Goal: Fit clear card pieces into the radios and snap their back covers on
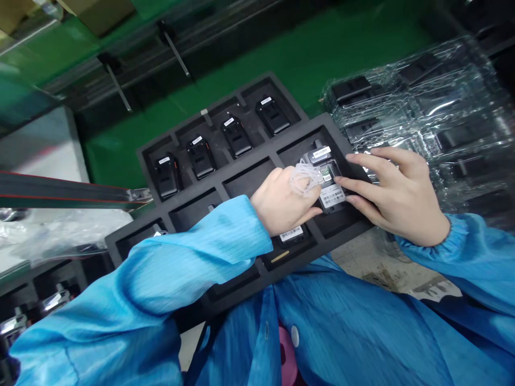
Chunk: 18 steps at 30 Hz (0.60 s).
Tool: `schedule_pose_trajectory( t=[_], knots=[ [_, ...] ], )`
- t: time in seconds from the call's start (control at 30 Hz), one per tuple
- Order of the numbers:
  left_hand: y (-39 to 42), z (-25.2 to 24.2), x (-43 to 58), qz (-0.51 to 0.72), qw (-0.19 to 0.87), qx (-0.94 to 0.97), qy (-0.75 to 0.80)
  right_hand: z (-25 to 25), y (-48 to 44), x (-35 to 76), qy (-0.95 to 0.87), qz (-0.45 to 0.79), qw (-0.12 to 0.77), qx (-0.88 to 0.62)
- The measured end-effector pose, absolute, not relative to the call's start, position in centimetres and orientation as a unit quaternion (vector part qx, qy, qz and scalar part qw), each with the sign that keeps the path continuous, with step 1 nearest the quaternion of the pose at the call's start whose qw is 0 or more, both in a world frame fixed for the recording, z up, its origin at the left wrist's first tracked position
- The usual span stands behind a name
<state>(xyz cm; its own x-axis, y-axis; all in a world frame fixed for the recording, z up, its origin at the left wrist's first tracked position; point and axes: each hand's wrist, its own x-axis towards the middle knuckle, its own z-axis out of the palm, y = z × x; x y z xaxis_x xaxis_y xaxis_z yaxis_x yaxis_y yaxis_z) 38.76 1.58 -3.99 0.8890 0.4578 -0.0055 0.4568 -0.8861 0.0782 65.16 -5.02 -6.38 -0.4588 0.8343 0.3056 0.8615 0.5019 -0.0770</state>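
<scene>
A black handheld radio [332,196] lies in a compartment of the black foam tray [295,150], its battery bay showing a barcode label and a small green part. Over its left side is my left hand [281,199], fingers curled around a bundle of thin translucent loops [304,177]. The left fingertips are partly hidden by these loops. My right hand [394,187] comes in from the right with its fingers apart, and the fingertips rest at the radio's right edge. Another radio [293,235] lies partly covered below my left hand, near a small yellowish strip [280,256].
A second foam tray [204,113] behind holds several black radios [236,135]. Stacked clear plastic trays [438,102] with black parts stand at the right. Two metal rods [118,88] jut out above the green bench [314,53]. Clear plastic bags [80,233] lie at the left.
</scene>
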Motion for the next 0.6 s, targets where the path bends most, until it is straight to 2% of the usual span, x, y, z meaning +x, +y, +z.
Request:
schedule_pose_trajectory(
  t=[0.43,0.53,0.6],
  knots=[
    [1.8,-4.0,39.2,0.036,0.024,0.967,0.25,-6.0,-5.0,64.1,-0.848,-0.054,0.146,-0.507],
    [2.0,-3.5,38.9,0.074,0.073,0.962,0.254,-6.2,-4.3,63.7,-0.842,-0.049,0.141,-0.518],
    [1.9,-2.8,38.1,0.123,0.148,0.943,0.27,-6.3,-3.9,63.6,-0.844,-0.041,0.134,-0.517]
  ],
)
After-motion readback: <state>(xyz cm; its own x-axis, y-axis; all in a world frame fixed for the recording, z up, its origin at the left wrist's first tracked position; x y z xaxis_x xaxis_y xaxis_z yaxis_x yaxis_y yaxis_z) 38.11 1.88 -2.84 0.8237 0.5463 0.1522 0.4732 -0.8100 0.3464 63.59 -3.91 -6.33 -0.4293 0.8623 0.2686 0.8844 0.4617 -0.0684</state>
